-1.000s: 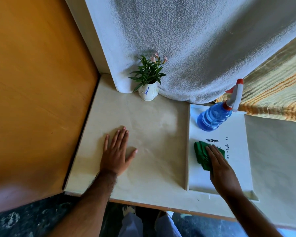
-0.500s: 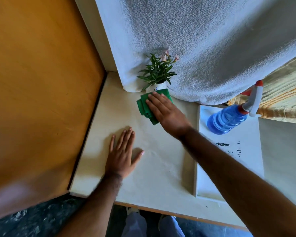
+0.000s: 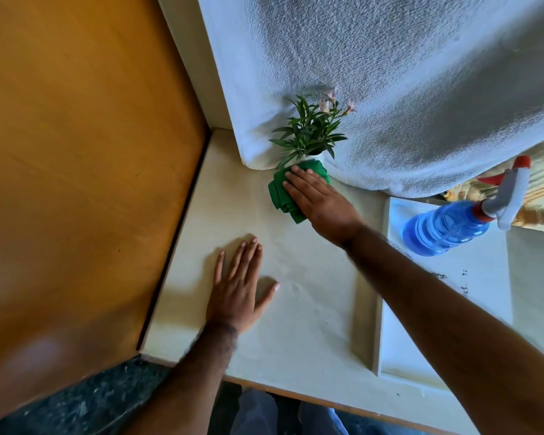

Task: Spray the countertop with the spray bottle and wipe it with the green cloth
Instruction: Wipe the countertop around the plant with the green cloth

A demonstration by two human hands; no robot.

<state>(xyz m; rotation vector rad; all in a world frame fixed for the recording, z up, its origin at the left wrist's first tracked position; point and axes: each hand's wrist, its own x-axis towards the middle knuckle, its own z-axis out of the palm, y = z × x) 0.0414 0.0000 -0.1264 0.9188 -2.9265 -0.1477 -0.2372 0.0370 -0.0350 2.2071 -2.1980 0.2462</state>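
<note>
Right now the right hand (image 3: 322, 202) lies flat on the green cloth (image 3: 283, 196), fingers straight and close together, pressing it down on the countertop (image 3: 296, 324). It does not grip the cloth; the palm and fingers just sit on top. The cloth is folded and sits at the back of the countertop, touching the little white pot of the plant (image 3: 308, 133). The pot is mostly hidden behind the cloth and the leaves.

The left hand (image 3: 236, 293) rests flat on the countertop too, fingers spread out a bit, holding nothing. It is nearer the front edge, well apart from the cloth.

Between the two hands the pale top is bare, so there is open room there. On the left the countertop ends at a tall orange-brown wood panel (image 3: 76, 152) that stands like a wall. At the back a big white towel (image 3: 390, 89) hangs down and its bottom edge reaches the countertop right behind the plant. The front edge runs along the bottom of the view, with the dark floor (image 3: 76, 403) below.

To the right sits a white tray (image 3: 484, 293) with a raised rim, and the right arm crosses over it. The spray bottle (image 3: 446, 229) stands on the tray at its far end, blue with a grey and red sprayer on top. No hand touches it. A few small dark specks lie on the tray near the bottle.
</note>
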